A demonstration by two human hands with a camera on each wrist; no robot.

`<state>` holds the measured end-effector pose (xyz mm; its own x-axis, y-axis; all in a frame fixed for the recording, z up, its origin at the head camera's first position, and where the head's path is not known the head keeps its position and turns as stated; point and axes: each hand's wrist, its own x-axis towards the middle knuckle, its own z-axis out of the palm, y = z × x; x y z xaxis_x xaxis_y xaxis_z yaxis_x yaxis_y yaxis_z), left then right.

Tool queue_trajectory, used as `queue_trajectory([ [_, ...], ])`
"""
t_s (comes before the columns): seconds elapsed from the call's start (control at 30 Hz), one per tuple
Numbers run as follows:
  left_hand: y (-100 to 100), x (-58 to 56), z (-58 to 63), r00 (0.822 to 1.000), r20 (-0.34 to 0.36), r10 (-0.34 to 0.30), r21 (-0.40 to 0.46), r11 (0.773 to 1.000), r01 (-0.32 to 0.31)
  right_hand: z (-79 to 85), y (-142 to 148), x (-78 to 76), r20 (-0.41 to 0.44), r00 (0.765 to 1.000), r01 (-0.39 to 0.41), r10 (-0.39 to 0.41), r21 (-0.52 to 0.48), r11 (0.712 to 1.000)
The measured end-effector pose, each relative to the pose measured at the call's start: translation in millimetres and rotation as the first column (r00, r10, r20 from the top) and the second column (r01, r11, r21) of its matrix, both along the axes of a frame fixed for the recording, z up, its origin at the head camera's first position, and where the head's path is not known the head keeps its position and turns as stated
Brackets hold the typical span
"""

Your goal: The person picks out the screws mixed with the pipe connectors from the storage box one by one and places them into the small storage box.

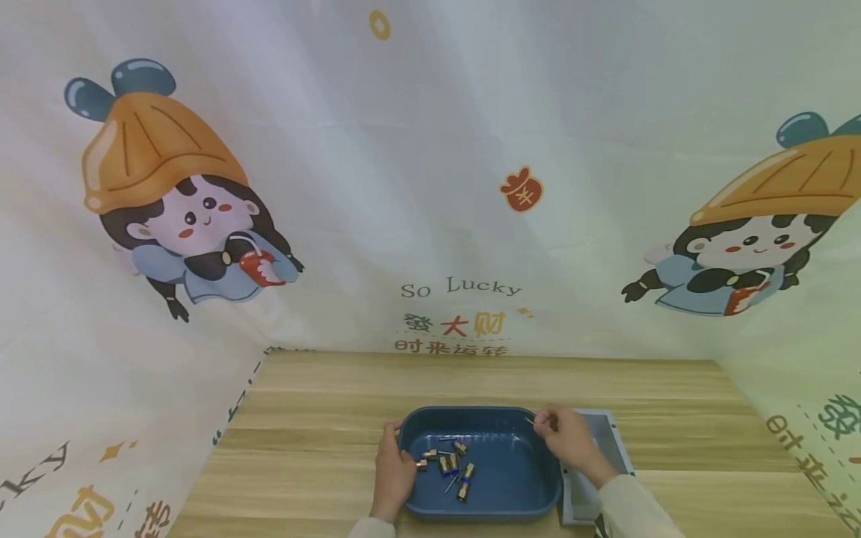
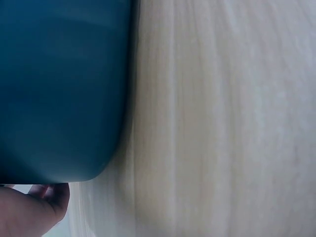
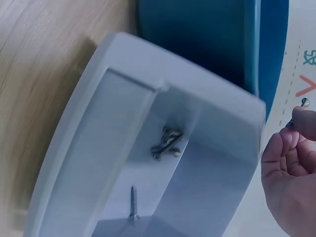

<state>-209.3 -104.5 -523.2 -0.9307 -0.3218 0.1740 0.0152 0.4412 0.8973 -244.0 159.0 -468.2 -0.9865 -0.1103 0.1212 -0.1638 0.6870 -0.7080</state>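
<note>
A dark blue tray (image 1: 518, 478) sits on the table, with several brass fittings (image 1: 466, 482) and some thin screws (image 1: 452, 484) in its left half. My left hand (image 1: 393, 472) grips the tray's left rim, thumb over the edge; the left wrist view shows that hand (image 2: 32, 210) at the tray's end wall (image 2: 59, 98). Over the tray's far right corner, my right hand (image 1: 572, 441) pinches a small screw (image 1: 529, 421) between thumb and finger. Its head shows in the right wrist view, where the screw (image 3: 305, 102) sticks out past the hand (image 3: 291, 168).
A grey bin (image 1: 610, 433) stands against the tray's right side, partly behind my right forearm. Inside it lie several screws (image 3: 168, 143), one screw (image 3: 134, 203) apart from the others. A printed cloth (image 1: 430, 187) hangs behind the wooden table (image 1: 303, 448) and along both sides.
</note>
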Motion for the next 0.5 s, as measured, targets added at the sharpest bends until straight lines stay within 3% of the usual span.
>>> queue_trajectory([
  [0.5, 0.3, 0.1, 0.2, 1.0, -0.013, -0.002, -0.012, 1.0, 0.001, -3.5, 25.1, 4.0, -0.011, 0.998, 0.06, -0.059, 0.048, 0.997],
])
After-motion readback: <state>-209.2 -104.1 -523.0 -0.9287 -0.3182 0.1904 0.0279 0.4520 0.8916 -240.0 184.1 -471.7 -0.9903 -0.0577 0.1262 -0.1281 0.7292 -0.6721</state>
